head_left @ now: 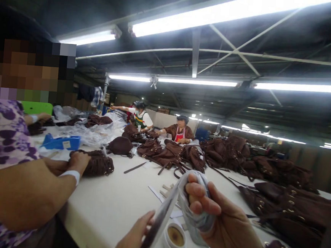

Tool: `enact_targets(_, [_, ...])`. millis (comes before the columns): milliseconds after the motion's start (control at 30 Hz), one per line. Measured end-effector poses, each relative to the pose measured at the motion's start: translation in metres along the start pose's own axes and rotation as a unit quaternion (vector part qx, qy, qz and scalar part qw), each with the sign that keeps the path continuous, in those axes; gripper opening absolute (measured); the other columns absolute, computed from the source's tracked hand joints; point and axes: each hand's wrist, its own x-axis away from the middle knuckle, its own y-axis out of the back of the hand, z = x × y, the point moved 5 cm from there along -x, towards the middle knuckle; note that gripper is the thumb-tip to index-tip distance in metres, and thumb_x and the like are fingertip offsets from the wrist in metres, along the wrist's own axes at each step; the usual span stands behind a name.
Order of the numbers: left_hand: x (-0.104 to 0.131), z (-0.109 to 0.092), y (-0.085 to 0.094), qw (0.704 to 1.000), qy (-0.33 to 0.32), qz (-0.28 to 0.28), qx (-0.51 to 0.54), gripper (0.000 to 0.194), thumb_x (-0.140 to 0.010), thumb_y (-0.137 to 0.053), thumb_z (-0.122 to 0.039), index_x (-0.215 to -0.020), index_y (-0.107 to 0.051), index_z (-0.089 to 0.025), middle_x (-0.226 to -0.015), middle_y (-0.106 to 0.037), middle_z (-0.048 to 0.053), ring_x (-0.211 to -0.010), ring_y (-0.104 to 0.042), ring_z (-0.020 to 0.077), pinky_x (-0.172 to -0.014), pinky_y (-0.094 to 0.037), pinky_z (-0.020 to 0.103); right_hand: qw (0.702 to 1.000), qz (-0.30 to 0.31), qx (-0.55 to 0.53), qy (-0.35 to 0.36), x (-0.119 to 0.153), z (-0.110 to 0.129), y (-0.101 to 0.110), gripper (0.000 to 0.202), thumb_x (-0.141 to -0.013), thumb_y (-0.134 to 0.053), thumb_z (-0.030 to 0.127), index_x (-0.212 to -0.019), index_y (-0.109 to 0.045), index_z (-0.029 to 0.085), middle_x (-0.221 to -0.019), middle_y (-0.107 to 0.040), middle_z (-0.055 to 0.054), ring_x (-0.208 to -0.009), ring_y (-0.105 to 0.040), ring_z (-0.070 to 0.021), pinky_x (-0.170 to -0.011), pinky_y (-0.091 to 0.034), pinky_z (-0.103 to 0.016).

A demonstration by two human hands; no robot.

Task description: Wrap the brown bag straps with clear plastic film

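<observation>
1. Over the big white table (102, 199), a long strip (153, 230) slants up, away and to the right.
2. The right hand (227, 216) is curled, gripping a bunched grey cloth (196, 221).
3. The left hand (132, 236), partly closed, seems to pinch the strip's low end.
4. The strip looks thin, dark low down.

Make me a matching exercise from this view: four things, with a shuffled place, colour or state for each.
Things:
1. pale cloth
2. round tub
3. blue plastic object
4. thin strap

Descriptions:
A. dark, lying on the white table
B. white, with brownish contents
C. near clear plastic
D. held in the right hand

Pairs: 1-D, 2-B, 3-C, 4-A
</observation>
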Motion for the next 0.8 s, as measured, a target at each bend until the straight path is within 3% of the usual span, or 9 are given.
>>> enact_targets(67, [-0.009, -0.029, -0.013, 0.995, -0.063, -0.074, -0.015, 0.062, -0.076, -0.074, -0.035, -0.135, -0.055, -0.028, -0.132, -0.061, 0.009, -0.118, -0.055, 0.0319, -0.098, -0.041, 0.034, 1.0, -0.007, 0.021, 0.003, -0.002, -0.003, -0.005, 0.025, -0.091, -0.067, 0.019, -0.111, -0.066, 0.005, -0.085, -0.07, -0.001, -0.067, -0.067, -0.0026, -0.087, -0.057, -0.014])
enact_targets(100, [-0.012, -0.042, -0.017, 0.988, -0.087, -0.125, -0.02, 0.049, -0.082, -0.068, -0.033, -0.13, -0.059, -0.027, -0.127, -0.064, 0.009, -0.115, -0.057, 0.0304, -0.098, -0.041, 0.033, 0.999, -0.01, 0.031, 0.007, -0.002, -0.004, -0.007, 0.025, -0.091, -0.067, 0.02, -0.111, -0.066, 0.006, -0.085, -0.07, -0.001, -0.066, -0.067, -0.0027, -0.087, -0.057, -0.014])
enact_targets(167, [-0.017, -0.064, -0.024, 0.978, -0.111, -0.175, -0.003, 0.03, -0.089, -0.059, -0.033, -0.117, -0.065, -0.024, -0.111, -0.07, 0.009, -0.1, -0.062, 0.0263, -0.089, -0.044, 0.031, 0.999, -0.011, 0.045, 0.011, -0.003, -0.002, -0.013, 0.024, -0.09, -0.067, 0.02, -0.111, -0.067, 0.007, -0.084, -0.07, -0.001, -0.066, -0.067, -0.0032, -0.087, -0.058, -0.015])
enact_targets(267, [-0.023, -0.079, -0.028, 0.981, -0.106, -0.123, 0.104, 0.027, -0.091, -0.056, -0.044, -0.092, -0.067, -0.02, -0.082, -0.068, 0.006, -0.075, -0.061, 0.0203, -0.071, -0.045, 0.028, 0.999, 0.0, 0.035, -0.011, -0.002, 0.005, -0.015, 0.025, -0.091, -0.067, 0.019, -0.11, -0.067, 0.004, -0.081, -0.071, -0.001, -0.068, -0.069, -0.0041, -0.087, -0.058, -0.015])
enact_targets(333, [-0.026, -0.078, -0.028, 0.976, -0.065, -0.048, 0.203, 0.038, -0.085, -0.061, -0.055, -0.079, -0.061, -0.018, -0.067, -0.064, 0.003, -0.058, -0.055, 0.0148, -0.057, -0.042, 0.025, 0.999, -0.011, 0.021, -0.024, 0.0, 0.01, -0.007, 0.024, -0.089, -0.069, 0.017, -0.108, -0.067, 0.004, -0.083, -0.073, -0.001, -0.069, -0.07, -0.0032, -0.087, -0.057, -0.013])
enact_targets(467, [-0.029, -0.059, -0.032, 0.947, 0.033, 0.078, 0.309, 0.049, -0.073, -0.067, -0.066, -0.078, -0.054, -0.018, -0.054, -0.061, -0.001, -0.037, -0.042, 0.0081, -0.039, -0.026, 0.021, 0.996, -0.081, 0.037, 0.021, 0.002, 0.011, 0.025, 0.025, -0.082, -0.078, 0.017, -0.105, -0.07, 0.01, -0.091, -0.077, -0.001, -0.072, -0.072, -0.0026, -0.089, -0.055, -0.01])
enact_targets(633, [-0.025, -0.033, -0.037, 0.954, 0.035, 0.101, 0.279, 0.048, -0.077, -0.065, -0.063, -0.076, -0.057, -0.015, -0.06, -0.068, 0.005, -0.048, -0.058, 0.0124, -0.048, -0.035, 0.021, 0.968, -0.149, 0.148, 0.135, -0.004, 0.003, 0.043, 0.032, -0.081, -0.078, 0.034, -0.106, -0.073, 0.016, -0.104, -0.077, -0.007, -0.091, -0.073, -0.014, -0.097, -0.055, -0.026])
enact_targets(800, [-0.006, -0.015, -0.045, 0.936, 0.09, 0.122, 0.318, 0.049, -0.076, -0.065, -0.064, -0.077, -0.059, -0.015, -0.052, -0.063, 0.002, -0.042, -0.053, 0.0103, -0.046, -0.034, 0.021, 0.899, -0.151, 0.342, 0.229, -0.005, 0.001, 0.045, 0.027, -0.086, -0.071, 0.038, -0.107, -0.073, 0.022, -0.106, -0.077, -0.007, -0.092, -0.074, -0.0208, -0.092, -0.057, -0.035])
